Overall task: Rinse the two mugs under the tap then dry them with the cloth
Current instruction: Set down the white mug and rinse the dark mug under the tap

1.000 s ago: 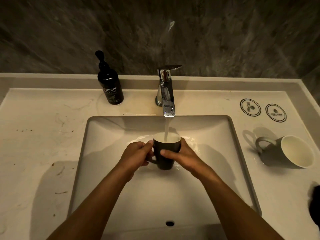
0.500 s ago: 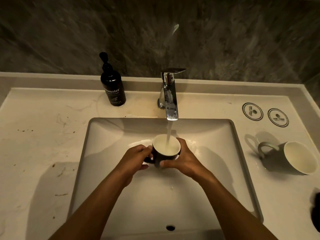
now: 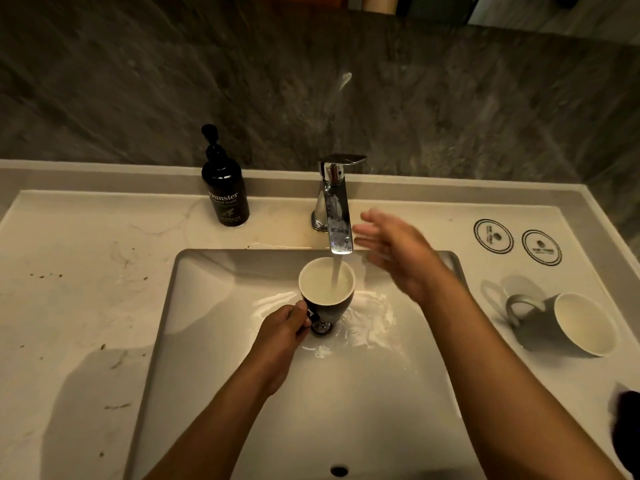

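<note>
The dark mug (image 3: 327,292) is held upright over the sink (image 3: 214,341), directly under the tap (image 3: 336,209). Water runs from the spout into the mug, which is filled close to its rim. The left hand (image 3: 282,336) grips the mug by its handle. The right hand (image 3: 394,252) is spread and holds nothing, raised just right of the spout. The grey mug (image 3: 568,323) lies on its side on the counter (image 3: 69,306), right of the sink, its pale interior holding nothing. A soap bottle (image 3: 225,188) stands left of the tap.
</note>
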